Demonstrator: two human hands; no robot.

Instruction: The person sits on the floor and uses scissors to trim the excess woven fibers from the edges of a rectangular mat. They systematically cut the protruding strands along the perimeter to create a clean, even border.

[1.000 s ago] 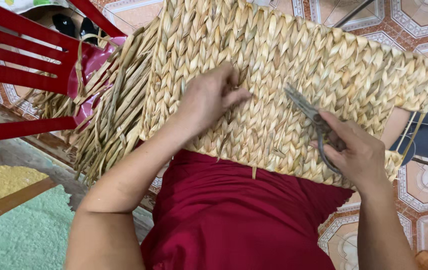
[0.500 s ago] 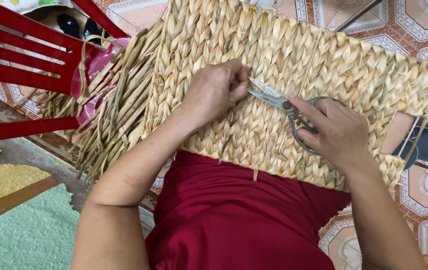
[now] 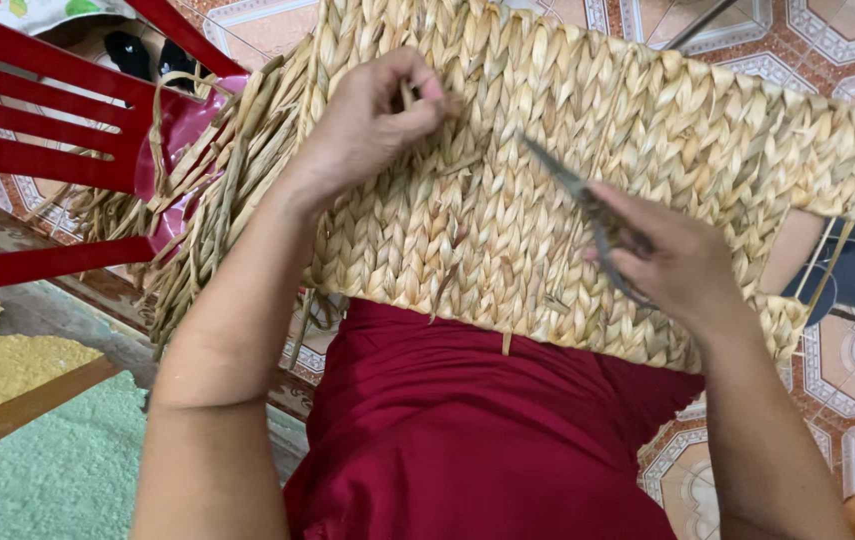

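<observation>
A large woven straw mat [image 3: 667, 140] lies across my lap, over my dark red garment [image 3: 467, 440]. My left hand [image 3: 367, 125] rests on its upper left part and pinches a loose straw end [image 3: 409, 97] between thumb and fingers. My right hand [image 3: 672, 265] holds a pair of grey metal scissors [image 3: 572, 190] over the mat's middle. Their blades are together and point up-left toward the left hand. Loose unwoven straw strands [image 3: 217, 210] hang off the mat's left edge.
A red plastic chair [image 3: 37, 140] stands at the left, touching the loose strands. Patterned floor tiles [image 3: 847, 360] show at the right and top. A green and yellow rug [image 3: 37, 460] lies at the lower left beside a wooden edge [image 3: 17, 415].
My left hand has moved up the mat and pinched a straw end. My right hand drew the scissors back to the right, away from the left hand.
</observation>
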